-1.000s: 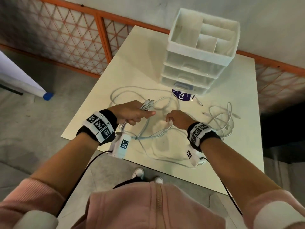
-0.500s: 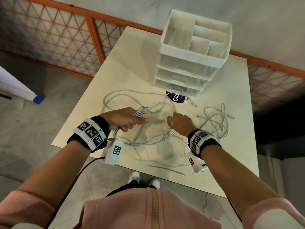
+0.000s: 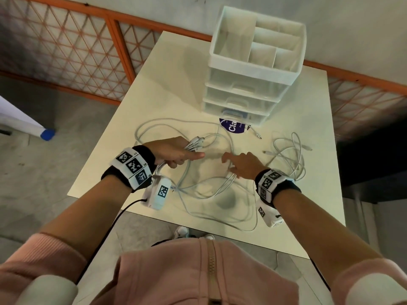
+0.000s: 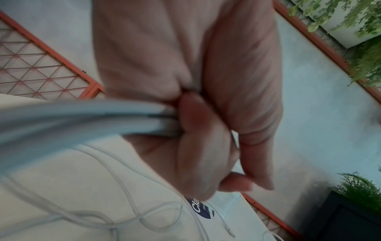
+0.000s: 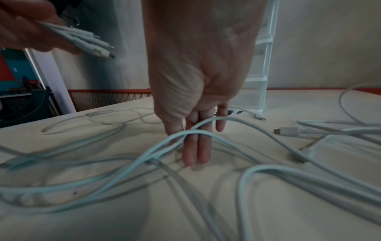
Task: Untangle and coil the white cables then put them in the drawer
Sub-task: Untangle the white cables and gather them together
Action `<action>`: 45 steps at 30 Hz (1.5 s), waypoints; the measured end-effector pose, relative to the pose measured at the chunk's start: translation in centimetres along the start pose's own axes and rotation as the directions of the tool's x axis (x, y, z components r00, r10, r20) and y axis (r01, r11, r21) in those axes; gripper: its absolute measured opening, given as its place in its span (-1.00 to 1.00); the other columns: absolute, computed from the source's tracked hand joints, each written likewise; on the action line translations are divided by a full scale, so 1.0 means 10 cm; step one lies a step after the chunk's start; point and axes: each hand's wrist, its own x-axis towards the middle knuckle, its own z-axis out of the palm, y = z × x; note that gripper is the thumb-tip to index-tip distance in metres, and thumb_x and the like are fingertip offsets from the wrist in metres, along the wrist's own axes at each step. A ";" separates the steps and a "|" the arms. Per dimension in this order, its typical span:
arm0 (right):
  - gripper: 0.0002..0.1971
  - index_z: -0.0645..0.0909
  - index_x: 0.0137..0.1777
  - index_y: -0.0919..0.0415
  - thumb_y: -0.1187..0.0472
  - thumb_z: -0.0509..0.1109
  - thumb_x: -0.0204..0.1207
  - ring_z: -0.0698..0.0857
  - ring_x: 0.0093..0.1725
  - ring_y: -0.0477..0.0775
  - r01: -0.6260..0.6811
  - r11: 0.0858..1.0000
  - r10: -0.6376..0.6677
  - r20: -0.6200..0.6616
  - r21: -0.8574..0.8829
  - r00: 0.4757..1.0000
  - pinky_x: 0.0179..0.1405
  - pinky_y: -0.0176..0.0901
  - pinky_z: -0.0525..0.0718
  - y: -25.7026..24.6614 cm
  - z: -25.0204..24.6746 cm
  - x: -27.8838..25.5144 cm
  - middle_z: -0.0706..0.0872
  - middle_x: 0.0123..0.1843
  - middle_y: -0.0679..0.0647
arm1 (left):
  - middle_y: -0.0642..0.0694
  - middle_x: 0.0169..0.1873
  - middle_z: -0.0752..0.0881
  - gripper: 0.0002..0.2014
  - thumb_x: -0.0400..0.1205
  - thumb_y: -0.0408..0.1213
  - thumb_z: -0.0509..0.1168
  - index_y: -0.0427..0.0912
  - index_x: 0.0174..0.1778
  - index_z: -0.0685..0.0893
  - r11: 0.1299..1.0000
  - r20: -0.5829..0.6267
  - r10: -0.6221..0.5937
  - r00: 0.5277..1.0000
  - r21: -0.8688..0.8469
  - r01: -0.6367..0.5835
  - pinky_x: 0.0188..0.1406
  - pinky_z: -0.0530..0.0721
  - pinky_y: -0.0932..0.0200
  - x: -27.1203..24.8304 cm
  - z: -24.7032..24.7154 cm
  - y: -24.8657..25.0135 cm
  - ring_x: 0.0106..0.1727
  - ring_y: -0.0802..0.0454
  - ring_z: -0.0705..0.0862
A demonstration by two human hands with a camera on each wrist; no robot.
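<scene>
Several white cables [image 3: 207, 183] lie tangled on the cream table [image 3: 176, 80]. My left hand [image 3: 174, 151] grips a bundle of cable ends, and their connectors [image 3: 197, 142] stick out past the thumb. The left wrist view shows the fingers [image 4: 198, 138] curled round the bundle [image 4: 82, 117]. My right hand [image 3: 241, 164] reaches down into the tangle with straight fingers [image 5: 195, 151]. A cable loop [image 5: 208, 124] is draped across them. The white drawer unit [image 3: 248, 89] stands behind, its drawers closed.
A second loose cable pile [image 3: 290, 155] lies right of my right hand. A round purple sticker [image 3: 232, 128] sits in front of the drawer unit. An orange mesh fence [image 3: 66, 51] runs behind the table. The table's near edge [image 3: 198, 230] is close to my body.
My right hand has let go of the cable it pinched and straightened its fingers, moving slightly right into the tangle. The left hand still holds the bundle.
</scene>
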 end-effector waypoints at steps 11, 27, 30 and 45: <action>-0.92 0.65 -0.06 0.36 0.32 0.39 0.55 0.66 -0.19 -0.12 0.129 0.860 0.054 -0.340 0.493 0.939 -0.11 -0.40 0.53 -0.18 -0.36 0.15 0.64 -0.17 0.15 | 0.05 -0.58 0.26 -0.52 0.48 -0.14 0.51 -0.05 -0.46 0.27 0.986 -0.261 0.165 0.951 0.075 -0.151 -0.61 0.21 0.35 0.07 -0.05 0.06 -0.56 0.14 0.21; -0.82 0.60 -0.18 0.24 0.18 0.53 0.45 0.67 -0.43 -0.06 0.315 0.573 0.127 -0.461 0.757 0.878 -0.41 -0.40 0.61 -0.58 -1.35 -0.27 0.68 -0.39 0.05 | -0.04 -0.53 0.35 -0.74 0.75 -0.21 0.11 -0.17 -0.20 0.59 0.874 -0.359 0.468 0.807 0.052 -0.484 -0.35 0.41 0.21 0.19 0.10 0.56 -0.58 0.22 0.33; -0.84 0.60 -0.11 0.31 0.21 0.46 0.52 0.68 -0.43 -0.06 0.301 0.495 0.122 -0.408 0.815 0.905 -0.33 -0.31 0.68 -0.53 -1.26 -0.26 0.70 -0.37 0.10 | -0.07 -0.51 0.31 -0.73 0.76 -0.21 0.10 -0.15 -0.22 0.57 0.875 -0.330 0.462 0.823 0.018 -0.484 -0.36 0.40 0.23 0.17 0.09 0.53 -0.53 0.15 0.30; -0.80 0.62 0.07 0.30 0.24 0.47 0.51 0.76 0.01 0.16 0.314 0.478 0.032 -0.373 0.821 0.927 0.18 0.01 0.66 -0.53 -1.18 -0.16 0.77 0.00 0.25 | -0.04 -0.18 0.48 -0.69 0.76 -0.06 0.03 -0.09 -0.19 0.55 0.884 -0.429 0.464 0.775 0.170 -0.436 -0.42 0.50 0.51 0.15 0.14 0.46 -0.41 0.07 0.47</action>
